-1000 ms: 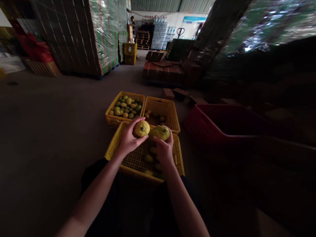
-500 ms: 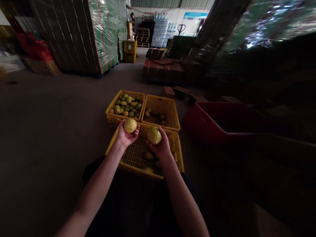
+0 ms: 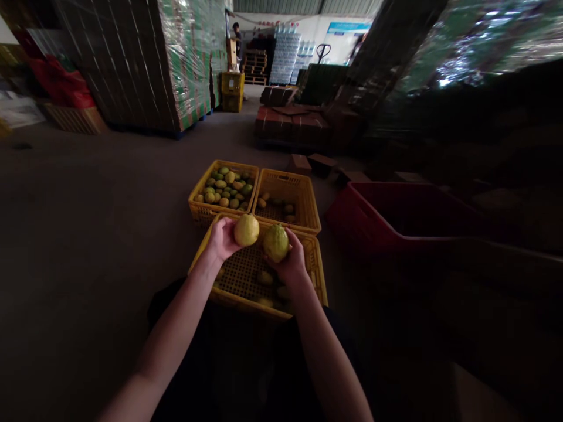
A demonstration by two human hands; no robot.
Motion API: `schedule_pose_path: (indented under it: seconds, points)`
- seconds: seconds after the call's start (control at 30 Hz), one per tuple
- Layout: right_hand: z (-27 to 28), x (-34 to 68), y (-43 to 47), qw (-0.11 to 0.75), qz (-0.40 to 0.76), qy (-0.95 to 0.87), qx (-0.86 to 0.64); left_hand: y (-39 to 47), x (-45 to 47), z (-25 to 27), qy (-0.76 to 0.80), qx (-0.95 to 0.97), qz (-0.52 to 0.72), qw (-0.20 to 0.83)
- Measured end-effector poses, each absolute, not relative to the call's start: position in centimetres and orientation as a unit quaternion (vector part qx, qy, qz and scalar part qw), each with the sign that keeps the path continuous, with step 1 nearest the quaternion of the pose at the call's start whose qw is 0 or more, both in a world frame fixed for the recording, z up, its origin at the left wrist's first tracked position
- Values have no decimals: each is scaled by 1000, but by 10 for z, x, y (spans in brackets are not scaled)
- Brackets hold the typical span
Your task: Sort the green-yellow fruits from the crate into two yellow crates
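My left hand (image 3: 223,238) is closed around a smooth, pale yellow fruit (image 3: 247,230), roundish, perhaps a guava or a citrus. Beside it, my right hand (image 3: 289,264) grips a greener fruit (image 3: 276,243) with a bumpy, ribbed skin. A small gap separates the two fruits. Both are held above the near yellow plastic crate (image 3: 246,306), whose slotted floor carries several fruits (image 3: 265,278), mostly on its right side. My right forearm covers part of that crate.
Behind stand two more yellow crates: the left one (image 3: 193,205) full of green and yellow fruits, the right one (image 3: 313,205) with a few. A red bin (image 3: 365,220) is at the right. Wrapped carton stacks (image 3: 189,70) and a distant person (image 3: 237,44) are farther back.
My left hand has turned, bringing the yellow fruit rightward, closer to the green one. In my right hand the green fruit has rotated and shifted slightly. The crates have not moved.
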State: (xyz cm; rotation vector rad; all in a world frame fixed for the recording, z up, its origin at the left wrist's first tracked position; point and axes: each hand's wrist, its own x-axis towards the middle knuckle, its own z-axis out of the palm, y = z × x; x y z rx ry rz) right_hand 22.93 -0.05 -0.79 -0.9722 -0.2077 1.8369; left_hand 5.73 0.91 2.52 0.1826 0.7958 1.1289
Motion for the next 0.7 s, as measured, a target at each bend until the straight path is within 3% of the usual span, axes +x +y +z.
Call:
schedule_pose_path:
  seconds: [0.3, 0.5, 0.7]
  points:
    - [-8, 225, 0, 549, 757, -138, -326, 10, 56, 21, 293, 40, 494, 818]
    - [-25, 207, -9, 694, 536, -284, -387, 10, 59, 20, 292, 175, 563, 753]
    - [-22, 193, -31, 747, 369, -406, -375, -2, 74, 20, 278, 372, 612, 640]
